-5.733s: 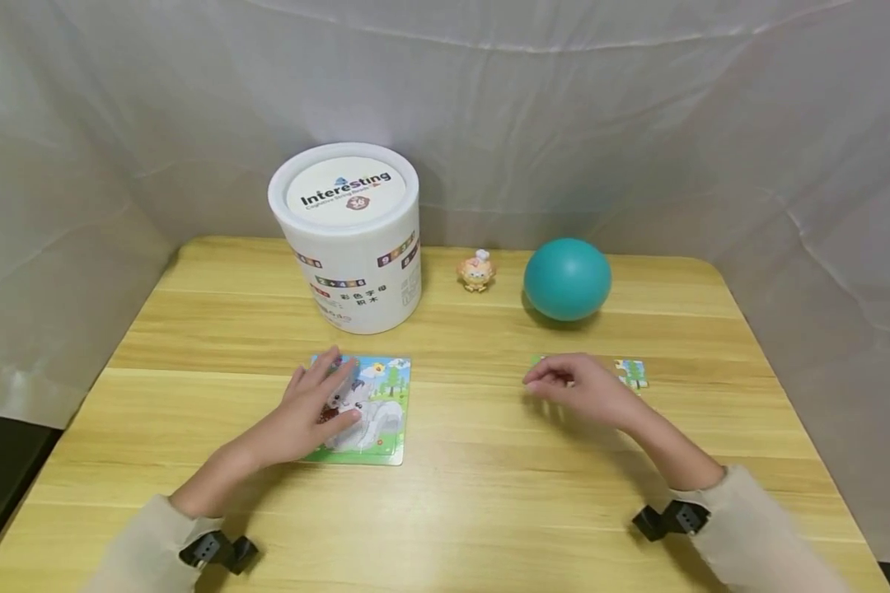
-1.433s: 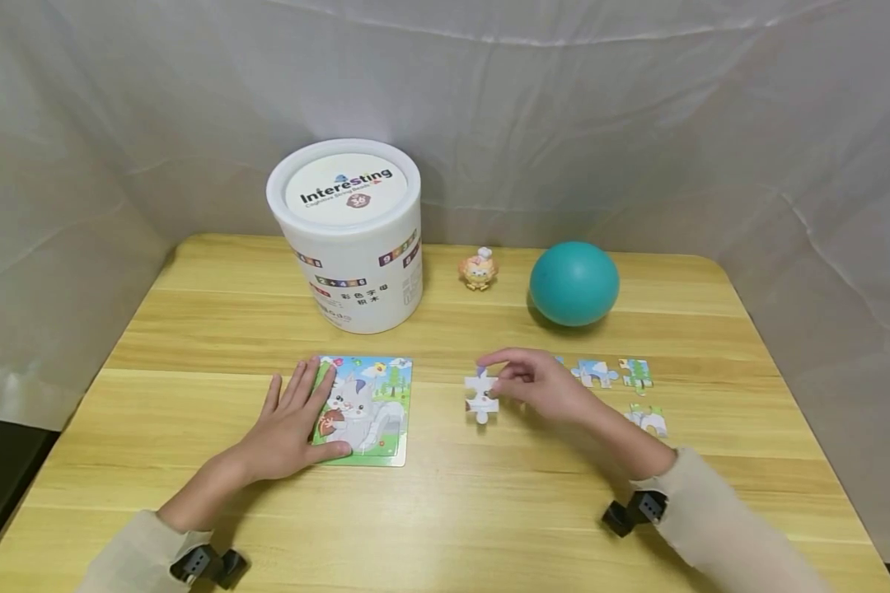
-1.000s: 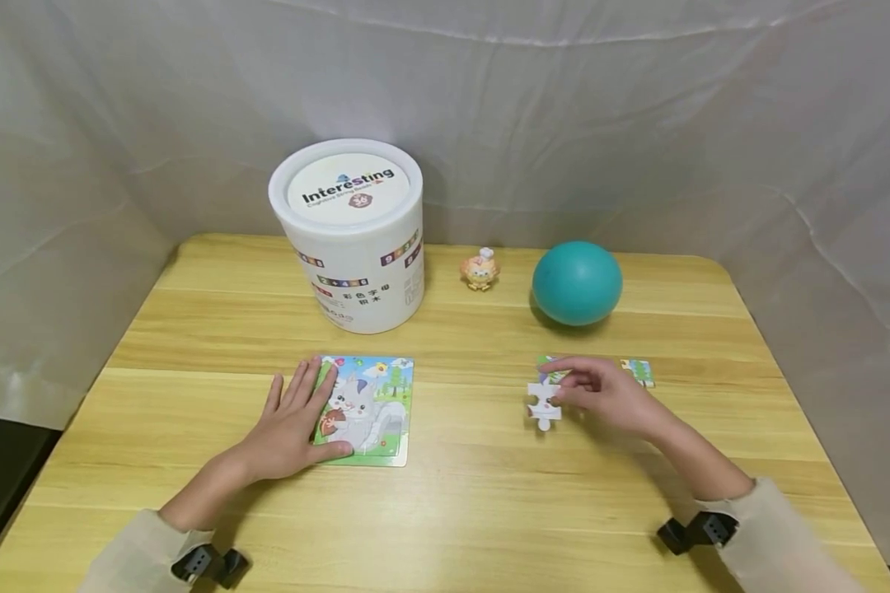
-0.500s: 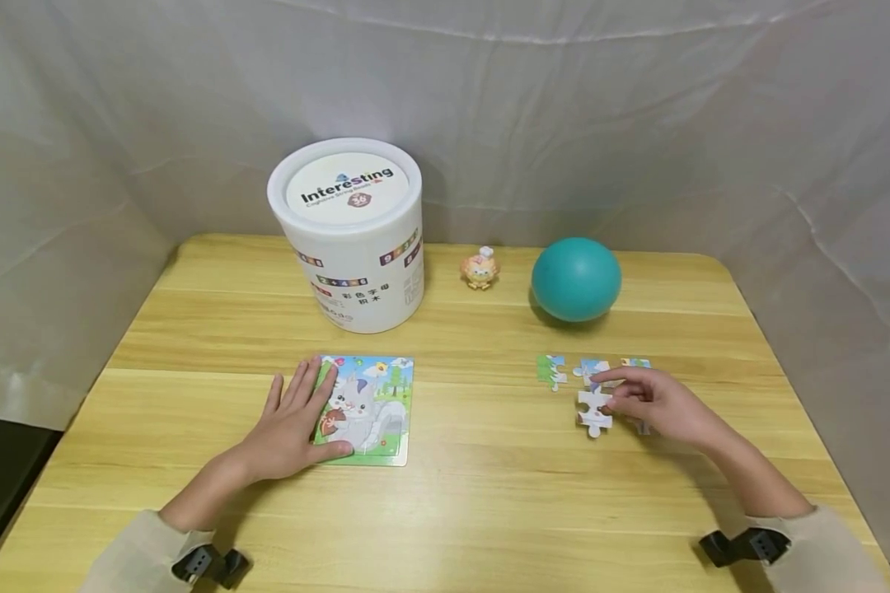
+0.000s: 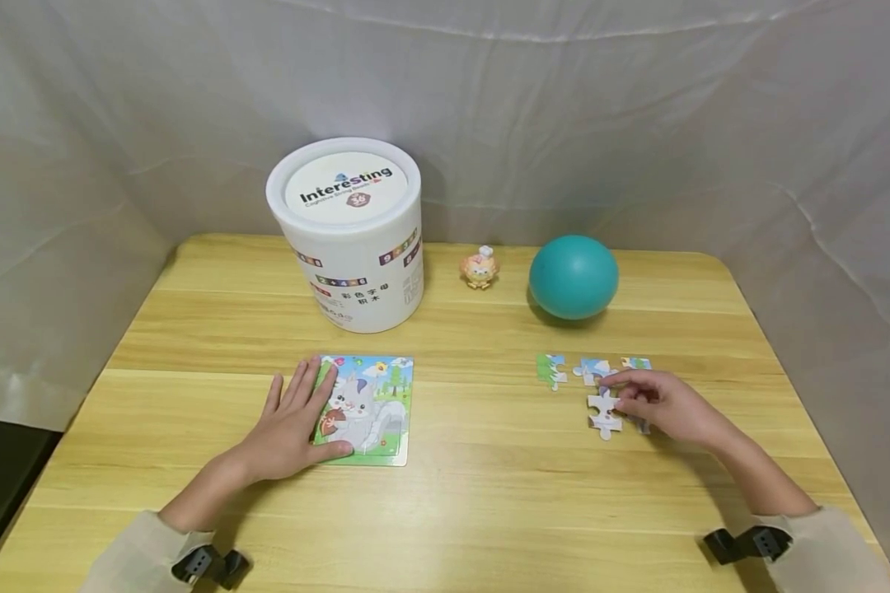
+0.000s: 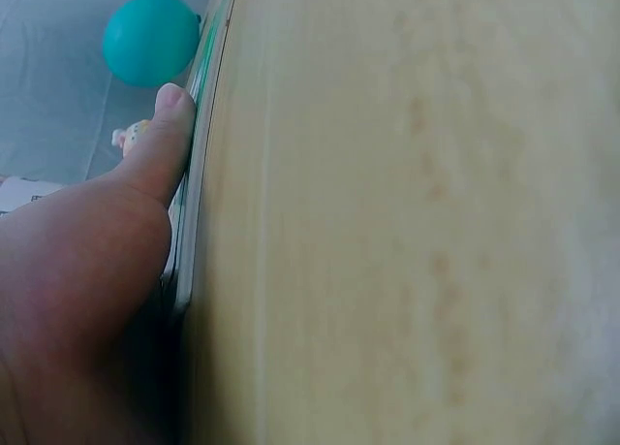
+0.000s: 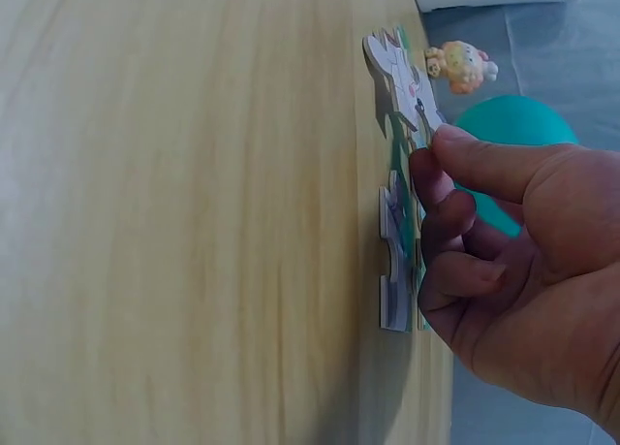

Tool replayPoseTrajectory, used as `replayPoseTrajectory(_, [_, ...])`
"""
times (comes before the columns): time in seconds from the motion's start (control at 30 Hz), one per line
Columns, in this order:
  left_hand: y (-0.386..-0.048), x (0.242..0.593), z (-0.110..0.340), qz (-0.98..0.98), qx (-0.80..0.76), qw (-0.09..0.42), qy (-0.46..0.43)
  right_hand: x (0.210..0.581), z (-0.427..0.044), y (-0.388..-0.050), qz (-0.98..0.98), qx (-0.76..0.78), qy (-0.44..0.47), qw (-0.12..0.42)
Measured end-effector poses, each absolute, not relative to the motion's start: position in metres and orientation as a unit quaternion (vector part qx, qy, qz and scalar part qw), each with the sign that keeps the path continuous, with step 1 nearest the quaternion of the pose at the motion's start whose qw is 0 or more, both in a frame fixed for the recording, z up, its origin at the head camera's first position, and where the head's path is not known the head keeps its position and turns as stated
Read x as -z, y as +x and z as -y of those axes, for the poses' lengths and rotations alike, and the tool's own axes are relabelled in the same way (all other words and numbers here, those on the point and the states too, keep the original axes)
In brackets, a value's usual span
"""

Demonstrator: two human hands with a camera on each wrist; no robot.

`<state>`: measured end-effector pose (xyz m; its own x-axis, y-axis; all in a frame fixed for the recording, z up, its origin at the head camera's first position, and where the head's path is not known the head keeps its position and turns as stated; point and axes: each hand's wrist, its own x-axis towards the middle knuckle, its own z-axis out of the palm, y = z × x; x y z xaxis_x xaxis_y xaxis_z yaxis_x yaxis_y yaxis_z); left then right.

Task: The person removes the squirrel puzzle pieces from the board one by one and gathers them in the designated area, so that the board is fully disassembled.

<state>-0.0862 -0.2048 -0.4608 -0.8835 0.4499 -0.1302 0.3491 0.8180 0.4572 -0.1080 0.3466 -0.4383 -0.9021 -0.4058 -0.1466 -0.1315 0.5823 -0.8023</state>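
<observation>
My left hand (image 5: 282, 432) rests with spread fingers on the left side of a squirrel picture puzzle (image 5: 374, 412), its thumb lying along the lower edge. In the left wrist view, the thumb (image 6: 165, 140) lies against the thin puzzle board. My right hand (image 5: 667, 408) pinches a white jigsaw piece (image 5: 605, 422) between thumb and fingers. The right wrist view shows this held piece (image 7: 392, 72) tilted above the wood. Beyond it lie a green piece (image 5: 550, 371), a blue piece (image 5: 589, 371) and a partly covered piece (image 5: 636, 362). Another piece (image 7: 393, 304) is mostly hidden beneath the hand.
A white lidded tub (image 5: 348, 247) stands at the back, left of the middle. A small orange figurine (image 5: 479, 270) and a teal ball (image 5: 573, 277) are to its right. Grey cloth (image 5: 489, 123) hangs behind the wooden table (image 5: 460, 511).
The right hand has carried the white jigsaw piece from the table's middle rightward to the loose pieces. Earlier, the left hand shifted left on the puzzle, uncovering the squirrel; it has since stayed still.
</observation>
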Motion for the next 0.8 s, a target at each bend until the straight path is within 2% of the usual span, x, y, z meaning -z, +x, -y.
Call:
replayPoseTrajectory(0.5, [-0.087, 0.463, 0.206, -0.948, -0.208, 0.111, 0.213, 0.438, -0.342, -0.110, -0.904, 0.385, -0.126, 0.134])
replayPoseTrajectory(0.8, [-0.089, 0.466, 0.210, -0.942, -0.230, 0.116, 0.217, 0.428, -0.321, -0.117, -0.916, 0.362, -0.139, 0.105])
